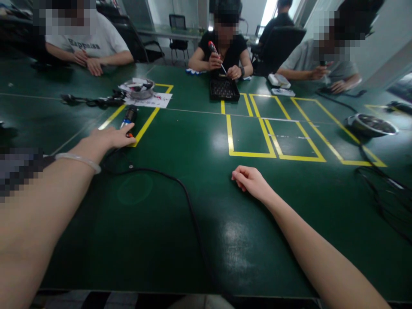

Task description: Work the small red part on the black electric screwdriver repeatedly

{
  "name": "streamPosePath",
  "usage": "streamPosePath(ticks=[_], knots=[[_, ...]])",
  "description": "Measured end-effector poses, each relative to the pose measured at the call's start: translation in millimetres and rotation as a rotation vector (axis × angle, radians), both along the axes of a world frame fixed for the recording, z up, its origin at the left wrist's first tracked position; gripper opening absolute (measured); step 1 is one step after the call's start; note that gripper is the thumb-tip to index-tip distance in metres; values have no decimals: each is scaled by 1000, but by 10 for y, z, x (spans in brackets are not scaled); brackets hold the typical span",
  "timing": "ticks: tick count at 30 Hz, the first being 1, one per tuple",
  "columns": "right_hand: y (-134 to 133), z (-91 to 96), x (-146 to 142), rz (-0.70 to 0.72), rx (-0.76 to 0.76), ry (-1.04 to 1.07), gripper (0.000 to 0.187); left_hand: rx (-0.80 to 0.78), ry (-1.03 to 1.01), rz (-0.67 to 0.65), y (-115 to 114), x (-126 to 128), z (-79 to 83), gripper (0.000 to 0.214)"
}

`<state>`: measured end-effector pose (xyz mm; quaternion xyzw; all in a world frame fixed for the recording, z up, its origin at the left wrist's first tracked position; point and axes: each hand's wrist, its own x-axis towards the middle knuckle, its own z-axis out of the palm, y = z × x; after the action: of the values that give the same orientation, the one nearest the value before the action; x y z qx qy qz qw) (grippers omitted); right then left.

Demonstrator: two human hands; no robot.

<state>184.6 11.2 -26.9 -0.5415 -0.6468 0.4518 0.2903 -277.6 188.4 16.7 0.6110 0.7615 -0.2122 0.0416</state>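
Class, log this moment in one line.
left hand: at dark tool; right hand: loosely curled on green table; black cable: across table

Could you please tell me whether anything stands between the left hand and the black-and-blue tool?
Nothing visible does: the left hand already overlaps the near end of the black-and-blue tool. The black cable curves across the table nearer the camera.

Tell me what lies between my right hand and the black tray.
In the head view, yellow tape on the green tabletop lies between your right hand and the black tray; no loose object shows there.
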Motion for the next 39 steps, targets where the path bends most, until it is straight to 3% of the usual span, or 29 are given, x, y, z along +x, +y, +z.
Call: streamPosePath(ticks=[4, 13, 19, 23, 27, 33, 39], knots=[[-3, -3, -6, 6, 5, -41, 28, 86, -24, -29, -145, 140, 19, 91], [-4, -1, -49, 1, 14, -33, 30, 198, -62, -144, -634, 654, -26, 71], [-56, 86, -139, -10, 136, -17, 37, 218, -3, -271, -1056, 1265, -35, 69], [-122, 114, -235, 12, 271, -52, 23, 246, -21, -443, -1409, 1735, -2, 64], [-175, 102, -325, 93, 224, -113, 17, 286, -53, -579, -1667, 2144, -24, 59], [-182, 117, -386, 84, 174, -211, 28, 285, -152, -673, -1854, 2556, -42, 58], [-160, 111, -336, 53, 171, -240, 34, 294, -236, -733, -1917, 2686, -46, 54]])
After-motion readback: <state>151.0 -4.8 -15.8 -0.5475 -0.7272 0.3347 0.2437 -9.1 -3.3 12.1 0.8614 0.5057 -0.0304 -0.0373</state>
